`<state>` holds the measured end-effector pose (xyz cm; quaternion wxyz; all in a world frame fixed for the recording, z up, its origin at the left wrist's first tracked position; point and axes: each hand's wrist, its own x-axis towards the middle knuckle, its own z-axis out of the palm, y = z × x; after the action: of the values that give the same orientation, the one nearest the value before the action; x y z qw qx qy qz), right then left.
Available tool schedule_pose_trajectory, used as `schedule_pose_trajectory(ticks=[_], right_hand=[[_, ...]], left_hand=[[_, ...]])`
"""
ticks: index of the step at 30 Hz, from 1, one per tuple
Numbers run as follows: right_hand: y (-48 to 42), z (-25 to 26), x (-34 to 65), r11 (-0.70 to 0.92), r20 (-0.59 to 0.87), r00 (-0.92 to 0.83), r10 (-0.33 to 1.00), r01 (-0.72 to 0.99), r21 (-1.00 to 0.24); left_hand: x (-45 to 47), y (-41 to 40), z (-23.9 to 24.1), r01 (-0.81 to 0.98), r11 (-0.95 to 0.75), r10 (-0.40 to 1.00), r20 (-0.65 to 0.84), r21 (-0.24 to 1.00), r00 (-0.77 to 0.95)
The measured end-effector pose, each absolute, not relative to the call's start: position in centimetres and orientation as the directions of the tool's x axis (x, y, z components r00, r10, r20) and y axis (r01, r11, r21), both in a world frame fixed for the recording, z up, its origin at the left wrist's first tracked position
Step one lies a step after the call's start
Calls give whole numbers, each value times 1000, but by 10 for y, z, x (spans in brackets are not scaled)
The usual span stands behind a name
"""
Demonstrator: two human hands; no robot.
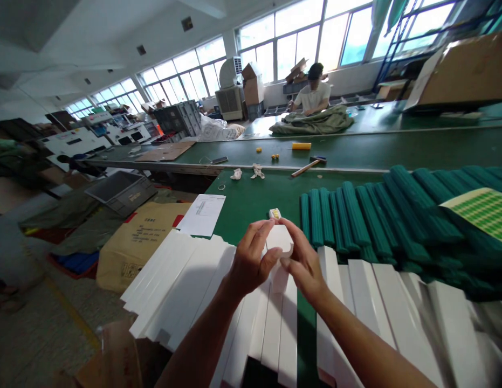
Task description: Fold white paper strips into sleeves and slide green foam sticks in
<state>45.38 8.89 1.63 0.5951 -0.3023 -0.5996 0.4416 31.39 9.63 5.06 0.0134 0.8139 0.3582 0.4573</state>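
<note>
Both of my hands are closed round the end of a narrow white box (279, 240) in front of me. My left hand (253, 258) grips its left side, with the thumb on the near edge. On the opposite side, my right hand (305, 261) presses its fingers against the box, thumb near the lower edge. Just beyond my fingertips lies a small white piece with yellow marks (275, 213). Beneath my forearms are long flat white cartons (198, 275) lying side by side. More white cartons (368, 302) lie to the right.
Dark green ribbed rolls (351, 215) are piled on the right, with a green-patterned sheet (481, 213) on top. A paper (202, 214) lies at left. A hammer (307, 167) and a yellow roll (301, 146) lie farther back. Across the table sits a person (313, 97) by olive cloth (315, 121).
</note>
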Motion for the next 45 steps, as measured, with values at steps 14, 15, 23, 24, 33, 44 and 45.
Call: schedule_pose_trajectory(ticks=[14, 15, 23, 24, 33, 44, 45], right_hand=[[87, 13, 452, 479, 446, -184, 876, 231, -847], [88, 13, 452, 490, 455, -192, 870, 223, -843], [92, 16, 453, 521, 482, -226, 846, 161, -838], [93, 17, 453, 522, 483, -234, 844, 150, -840], [98, 17, 452, 589, 543, -257, 800, 158, -793], [99, 24, 449, 552, 506, -252, 825, 163, -818], [99, 23, 449, 545, 499, -253, 829, 159, -824]], left_hand=[[307, 88, 79, 652, -692, 683, 573, 310, 453], [307, 87, 81, 641, -703, 675, 573, 309, 464], [312, 83, 85, 666, -673, 700, 570, 322, 431], [313, 83, 84, 670, -670, 702, 567, 320, 431], [318, 87, 75, 688, -672, 672, 615, 273, 412], [309, 88, 94, 646, -749, 620, 505, 150, 601], [310, 87, 93, 650, -751, 609, 499, 114, 616]])
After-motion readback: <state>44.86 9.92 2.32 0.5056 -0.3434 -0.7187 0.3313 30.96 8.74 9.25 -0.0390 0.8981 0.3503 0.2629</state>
